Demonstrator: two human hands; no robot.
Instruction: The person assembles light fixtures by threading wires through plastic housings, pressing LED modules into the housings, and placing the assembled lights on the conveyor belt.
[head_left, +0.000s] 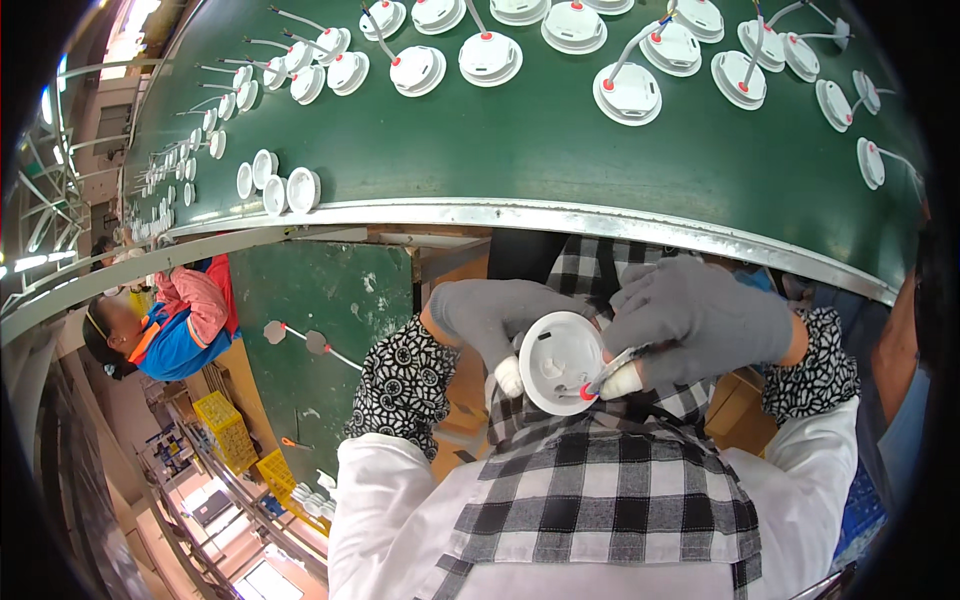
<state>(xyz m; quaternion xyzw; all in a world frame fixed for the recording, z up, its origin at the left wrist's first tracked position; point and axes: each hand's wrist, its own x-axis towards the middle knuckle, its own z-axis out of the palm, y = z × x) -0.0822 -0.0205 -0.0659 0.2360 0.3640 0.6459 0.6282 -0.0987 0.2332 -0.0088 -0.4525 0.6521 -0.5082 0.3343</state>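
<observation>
Held over my lap is a white round plastic housing (pixel 545 350), shaped like a shallow dish, its hollow side showing. My left hand (pixel 490 312), in a grey glove with a white-wrapped fingertip, grips its left rim. From the right, my gloved right hand (pixel 695 318) pinches a short grey cable (pixel 612 370) close to the housing. A small red grommet (pixel 588 391) sits where the cable meets the housing's lower right edge. Whether my right fingers also touch the rim I cannot tell.
Beyond a metal edge (pixel 480 212), a green belt (pixel 400 150) carries several white housings (pixel 628 95) with cables. Several plain white housings (pixel 303 190) stand near that edge. At left are a green side table (pixel 340 270), yellow crates (pixel 225 430) and a seated person (pixel 185 340).
</observation>
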